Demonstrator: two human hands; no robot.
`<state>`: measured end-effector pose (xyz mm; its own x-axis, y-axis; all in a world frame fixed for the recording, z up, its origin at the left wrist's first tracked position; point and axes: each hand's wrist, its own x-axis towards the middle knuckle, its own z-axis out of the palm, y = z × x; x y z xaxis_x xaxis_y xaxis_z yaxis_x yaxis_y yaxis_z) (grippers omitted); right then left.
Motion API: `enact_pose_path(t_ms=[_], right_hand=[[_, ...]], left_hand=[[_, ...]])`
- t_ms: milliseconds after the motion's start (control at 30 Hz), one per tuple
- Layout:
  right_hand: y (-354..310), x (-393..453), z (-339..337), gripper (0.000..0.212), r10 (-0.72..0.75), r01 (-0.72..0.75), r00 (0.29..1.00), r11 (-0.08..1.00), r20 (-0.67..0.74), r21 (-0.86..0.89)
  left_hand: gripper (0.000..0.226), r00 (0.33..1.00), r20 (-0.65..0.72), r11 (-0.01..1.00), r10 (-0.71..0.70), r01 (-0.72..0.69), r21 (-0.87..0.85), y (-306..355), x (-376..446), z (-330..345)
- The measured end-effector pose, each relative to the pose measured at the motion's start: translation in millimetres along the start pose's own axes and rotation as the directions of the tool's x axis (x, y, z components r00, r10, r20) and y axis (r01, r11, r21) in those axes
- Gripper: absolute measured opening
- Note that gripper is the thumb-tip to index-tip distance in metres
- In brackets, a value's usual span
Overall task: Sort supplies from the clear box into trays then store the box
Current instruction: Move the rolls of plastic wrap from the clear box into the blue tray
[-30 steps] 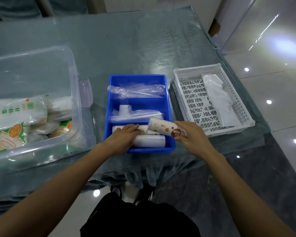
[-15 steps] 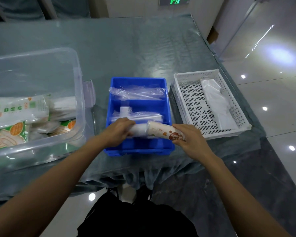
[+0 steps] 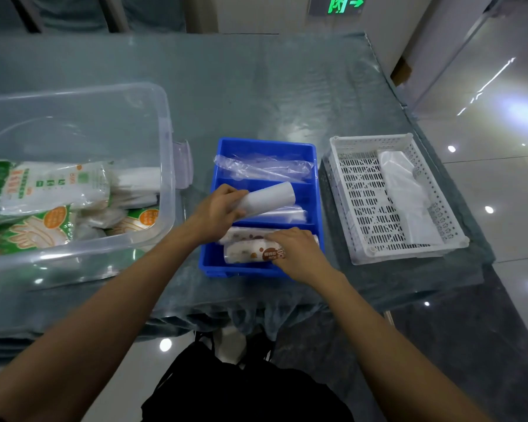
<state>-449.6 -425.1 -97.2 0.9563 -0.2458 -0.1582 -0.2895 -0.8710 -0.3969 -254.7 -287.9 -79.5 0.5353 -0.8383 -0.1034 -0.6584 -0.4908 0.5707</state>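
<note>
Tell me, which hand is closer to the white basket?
The right hand. It rests on a printed roll in the blue tray's near compartment, on the side next to the white basket. The left hand holds a white roll farther away.

A desk under a blue-grey cover in a glossy-floored room

The desk [image 3: 256,95] fills the middle; at 3 o'clock the polished grey floor [image 3: 500,184] mirrors ceiling lights as bright spots, and at 12 o'clock a green exit sign [image 3: 345,3] glows on a pale wall [image 3: 256,13].
</note>
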Motion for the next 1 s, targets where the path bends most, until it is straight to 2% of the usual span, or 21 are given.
enact_pose_path(t_ms=[67,233,300,367,467,567,667,900,1000], right_hand=[[-4,5,8,0.053,0.001,-0.002,1.0,1.0,0.032,0.029],[1,-1,17,0.046,0.007,-0.007,1.0,0.969,0.001,0.247],[8,-7,15,0.04,0.062,-0.021,0.988,0.963,-0.144,0.27],[14,-13,10,0.037,0.113,-0.026,0.941,0.964,-0.32,0.264],[19,-17,4,0.042,0.168,-0.062,0.894,0.965,-0.416,0.256],[24,-19,9,0.052,0.17,-0.093,0.91,0.972,-0.378,0.214],[26,-19,19,0.053,0.141,-0.089,0.95,0.978,-0.278,0.19],[20,-20,21,0.051,0.137,-0.11,0.979,0.978,-0.149,0.179],[21,-14,10,0.051,0.134,-0.124,0.989,0.983,-0.065,0.138]], left_hand=[[0.049,1.0,0.004,1.0,0.01,-0.01,0.019,-2,-4,1],[0.048,0.999,0.028,0.998,0.031,-0.033,0.063,-2,-11,2],[0.048,0.998,0.052,0.995,0.043,-0.048,0.086,-4,-13,4],[0.049,0.996,0.066,0.993,0.056,-0.063,0.102,-3,-15,9],[0.05,0.995,0.086,0.994,0.04,-0.049,0.103,3,-18,19],[0.048,0.987,0.14,0.99,0.079,-0.095,0.108,5,-24,30],[0.05,0.973,0.191,0.979,0.128,-0.155,0.134,2,-32,45],[0.051,0.979,0.159,0.937,0.126,-0.17,0.305,7,-40,51],[0.049,0.98,0.171,0.944,0.106,-0.153,0.291,15,-41,41]])
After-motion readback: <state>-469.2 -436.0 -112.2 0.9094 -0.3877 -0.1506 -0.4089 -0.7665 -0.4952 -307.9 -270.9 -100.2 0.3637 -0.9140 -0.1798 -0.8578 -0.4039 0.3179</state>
